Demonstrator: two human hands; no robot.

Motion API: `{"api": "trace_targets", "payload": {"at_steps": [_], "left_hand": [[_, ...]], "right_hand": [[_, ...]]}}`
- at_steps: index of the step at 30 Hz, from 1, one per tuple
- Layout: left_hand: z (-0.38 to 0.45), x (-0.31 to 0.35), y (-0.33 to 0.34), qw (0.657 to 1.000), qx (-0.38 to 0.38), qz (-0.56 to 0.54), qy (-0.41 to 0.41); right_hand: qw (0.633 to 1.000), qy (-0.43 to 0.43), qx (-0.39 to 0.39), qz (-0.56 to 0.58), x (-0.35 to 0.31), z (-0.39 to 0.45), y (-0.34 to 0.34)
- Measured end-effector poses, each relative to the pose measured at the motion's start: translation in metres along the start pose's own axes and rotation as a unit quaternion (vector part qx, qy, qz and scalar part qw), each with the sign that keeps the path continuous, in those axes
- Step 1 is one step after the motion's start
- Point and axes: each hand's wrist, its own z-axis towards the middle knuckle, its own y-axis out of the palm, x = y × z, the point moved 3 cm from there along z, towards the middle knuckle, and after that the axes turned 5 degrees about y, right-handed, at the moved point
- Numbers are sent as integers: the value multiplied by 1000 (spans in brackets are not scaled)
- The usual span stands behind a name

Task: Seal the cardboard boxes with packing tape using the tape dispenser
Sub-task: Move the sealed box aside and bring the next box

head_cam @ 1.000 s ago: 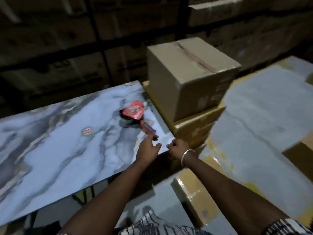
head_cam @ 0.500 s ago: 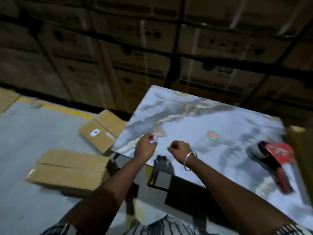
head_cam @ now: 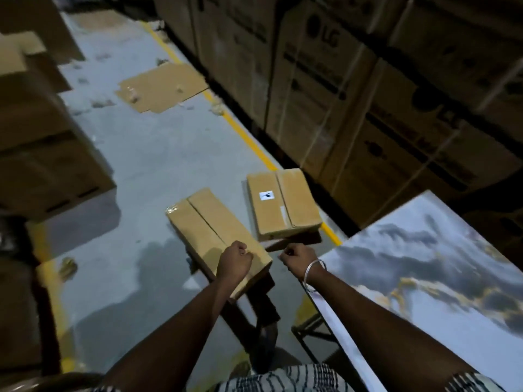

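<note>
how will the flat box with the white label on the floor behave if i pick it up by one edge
The labelled box looks flat and closed, so it will probably stay stiff, not flop. Its thin shape suggests modest weight, though its contents are hidden. Smooth cardboard faces may slip in a one-handed grip.

Two flat cardboard boxes lie on the grey floor, close together but apart. The nearer box [head_cam: 210,234] is long and narrow, plain brown, lying at a slant with its far end towards the upper left; its two top flaps are folded shut and meet along a dark lengthwise seam, and a glossy patch shows at its far left corner. Its near end is partly hidden behind a fist. The farther box [head_cam: 283,203] is squarer and lies just to the right, beside a yellow floor line. Its flaps also meet down the middle, and a small white label with a dark mark sits on the left flap.
</note>
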Motion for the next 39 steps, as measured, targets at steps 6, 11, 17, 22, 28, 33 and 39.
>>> {"api": "trace_targets", "payload": {"at_steps": [6, 11, 17, 22, 28, 33, 39], "left_hand": [[44, -29, -18, 995, 50, 2, -89], [80, -64, -16, 986, 64, -5, -153], [136, -125, -4, 969, 74, -30, -234], [182, -185, 14, 943, 85, -57, -316], [204, -235, 37, 921, 44, -146, -357], [204, -248, 31, 923, 54, -195, -328], [196, -213, -4, 938, 101, -235, -232]], "right_hand": [[996, -3, -75, -47, -24, 94, 24], [990, 18, -107, -86, -28, 166, 47], [981, 23, -134, -142, -26, 253, 96], [967, 49, -153, -197, -11, 318, 146], [956, 114, -187, -196, 17, 358, 198], [970, 117, -163, -137, 37, 366, 218], [991, 70, -112, -19, -28, 314, 168]]}}
